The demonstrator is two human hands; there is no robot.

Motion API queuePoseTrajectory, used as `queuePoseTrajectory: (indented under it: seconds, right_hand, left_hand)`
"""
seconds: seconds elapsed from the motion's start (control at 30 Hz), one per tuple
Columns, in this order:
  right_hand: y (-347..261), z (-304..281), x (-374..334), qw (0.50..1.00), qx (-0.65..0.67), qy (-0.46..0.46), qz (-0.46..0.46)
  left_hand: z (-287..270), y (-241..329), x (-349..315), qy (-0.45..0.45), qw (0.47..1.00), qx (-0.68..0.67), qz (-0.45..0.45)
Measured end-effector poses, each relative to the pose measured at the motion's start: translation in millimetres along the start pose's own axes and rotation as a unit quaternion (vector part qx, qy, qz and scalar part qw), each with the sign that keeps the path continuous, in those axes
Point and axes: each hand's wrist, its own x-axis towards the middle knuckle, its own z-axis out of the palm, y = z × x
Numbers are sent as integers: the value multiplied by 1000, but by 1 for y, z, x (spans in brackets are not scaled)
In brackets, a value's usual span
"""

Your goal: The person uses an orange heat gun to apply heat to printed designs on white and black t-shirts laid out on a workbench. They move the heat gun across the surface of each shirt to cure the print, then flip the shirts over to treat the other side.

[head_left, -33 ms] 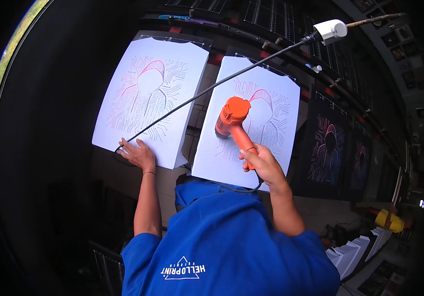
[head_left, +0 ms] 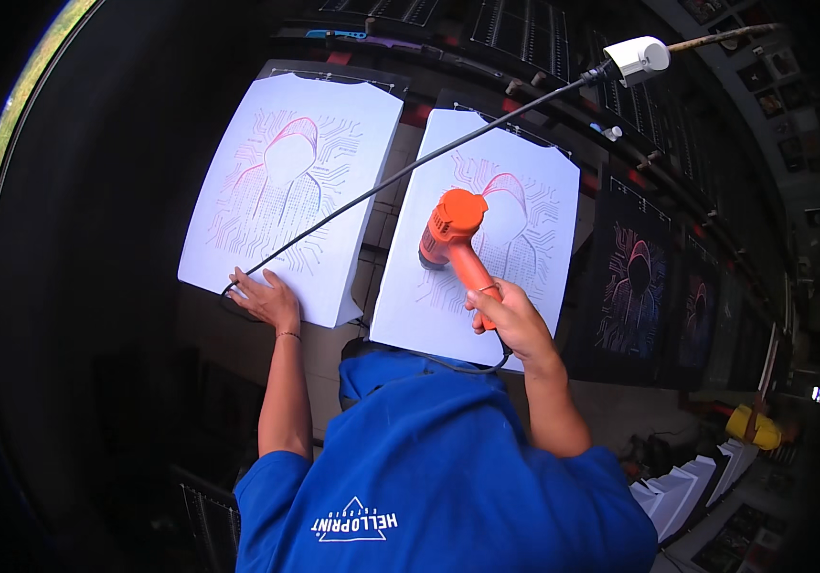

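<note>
My right hand (head_left: 517, 323) grips the handle of an orange heat gun (head_left: 457, 218). The gun's dark nozzle is over the left part of the print on a white T-shirt (head_left: 400, 306); I cannot tell whether it touches the cloth. My left hand (head_left: 268, 300), fingers spread, lies at the lower edge of another white T-shirt (head_left: 348, 124) to the left. Both shirts bear a line-drawn hooded figure in red and dark tones. A black cable (head_left: 448, 148) crosses diagonally above them, its lower end by my left fingertips.
The cable joins a white plug or socket (head_left: 639, 61) at upper right. Dark printed shirts (head_left: 610, 325) lie to the right, with dark racks or frames (head_left: 520, 38) beyond. White boards (head_left: 682, 487) and a yellow object (head_left: 752, 427) are at lower right.
My right hand and the heat gun have shifted very slightly to the right. My left hand stays in place.
</note>
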Motion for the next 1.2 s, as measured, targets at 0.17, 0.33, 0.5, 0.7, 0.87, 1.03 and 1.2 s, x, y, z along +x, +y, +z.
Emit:
queuePoseTrajectory:
  seconds: [0.17,0.33,0.5,0.7,0.87,1.03,1.2]
  right_hand:
    - [6,-28,-23,998,-3,68,5]
    - [14,-41,-33,995,19,93,2]
    - [14,-47,-43,999,4,40,21]
    - [21,-47,-54,1000,-3,13,23]
    - [26,-35,-30,1000,-4,20,-7]
    - [17,-27,-16,1000,-28,-9,-5]
    - [4,-23,-9,999,-23,-28,0]
  left_hand:
    - [7,-12,0,19,998,17,49]
    - [-1,1,-2,8,999,25,23]
    - [0,-2,-2,2,1000,17,14]
    - [3,-6,-1,6,1000,17,10]
    - [3,-3,-2,6,1000,13,-5]
    - [2,-2,-2,8,1000,19,-8]
    - [-1,4,-2,3,999,29,-17]
